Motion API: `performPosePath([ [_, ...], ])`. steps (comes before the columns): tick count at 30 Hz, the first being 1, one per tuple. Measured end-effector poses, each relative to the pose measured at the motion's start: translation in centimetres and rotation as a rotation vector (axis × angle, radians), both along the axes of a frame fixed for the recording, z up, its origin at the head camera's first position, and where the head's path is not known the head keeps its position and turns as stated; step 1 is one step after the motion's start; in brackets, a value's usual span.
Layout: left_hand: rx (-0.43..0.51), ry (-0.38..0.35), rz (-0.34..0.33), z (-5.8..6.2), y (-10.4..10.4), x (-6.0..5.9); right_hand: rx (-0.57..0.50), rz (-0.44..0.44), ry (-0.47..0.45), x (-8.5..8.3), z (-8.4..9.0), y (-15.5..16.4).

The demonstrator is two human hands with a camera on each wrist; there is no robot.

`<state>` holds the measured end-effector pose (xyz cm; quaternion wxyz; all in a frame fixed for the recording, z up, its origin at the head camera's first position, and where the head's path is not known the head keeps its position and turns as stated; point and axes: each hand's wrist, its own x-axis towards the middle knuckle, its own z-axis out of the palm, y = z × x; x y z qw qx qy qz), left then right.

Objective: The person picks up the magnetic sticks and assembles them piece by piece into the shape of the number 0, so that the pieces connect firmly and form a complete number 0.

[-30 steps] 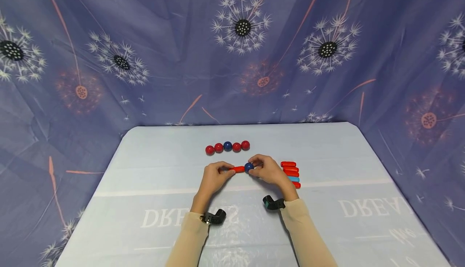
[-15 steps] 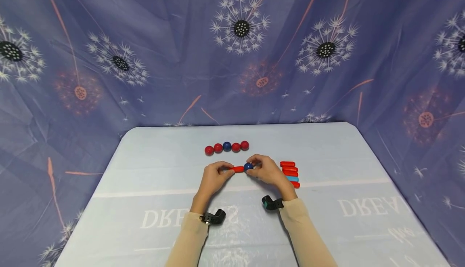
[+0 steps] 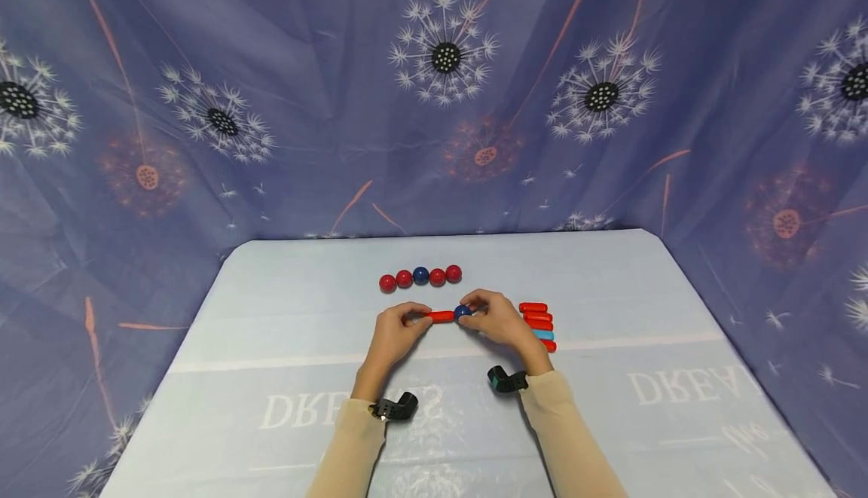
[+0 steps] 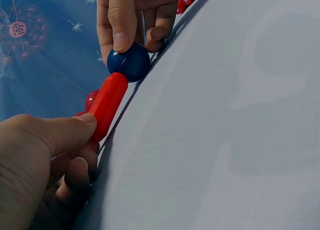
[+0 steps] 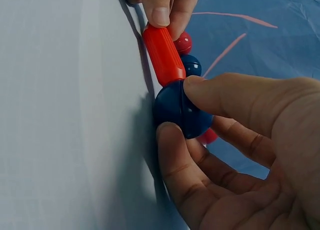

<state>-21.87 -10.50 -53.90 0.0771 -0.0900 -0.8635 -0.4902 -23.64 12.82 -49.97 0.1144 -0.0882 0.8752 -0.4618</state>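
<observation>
Fingers of the left hand (image 3: 396, 332) pinch the red rod (image 3: 441, 316); the right hand (image 3: 498, 319) grips the blue ball (image 3: 463, 312) (2 parts touching), which could roll off if pressed off-axis.

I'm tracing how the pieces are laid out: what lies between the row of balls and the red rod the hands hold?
Nothing: in the head view only bare table separates the row of balls from the red rod.

The red stick (image 4: 106, 105) and blue ball (image 5: 181, 109) look like smooth plastic with a soft sheen, as do the row of balls (image 3: 420, 277). The table cover (image 3: 610, 302) is smooth, faintly glossy sheeting; the dandelion backdrop (image 3: 325, 91) is matt, creased cloth.
</observation>
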Motion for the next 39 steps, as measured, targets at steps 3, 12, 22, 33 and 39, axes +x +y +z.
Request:
performPosePath([
  [3,0.004,0.000,0.000,0.0,-0.1,0.1,0.007,-0.001,0.005,0.0,0.0,-0.1],
  [12,0.032,-0.033,-0.005,0.3,-0.2,0.3,0.017,0.002,0.007,0.0,0.1,0.0],
  [22,0.137,0.152,0.079,1.1,-2.0,-0.3,-0.013,-0.003,-0.006,-0.1,0.0,-0.1],
  [33,0.156,0.310,0.262,2.5,-6.1,-2.6,-0.014,-0.017,-0.018,0.0,-0.1,-0.2],
  [39,0.090,0.195,0.281,1.9,-7.0,-3.5,-0.007,-0.006,-0.018,-0.1,-0.3,0.1],
])
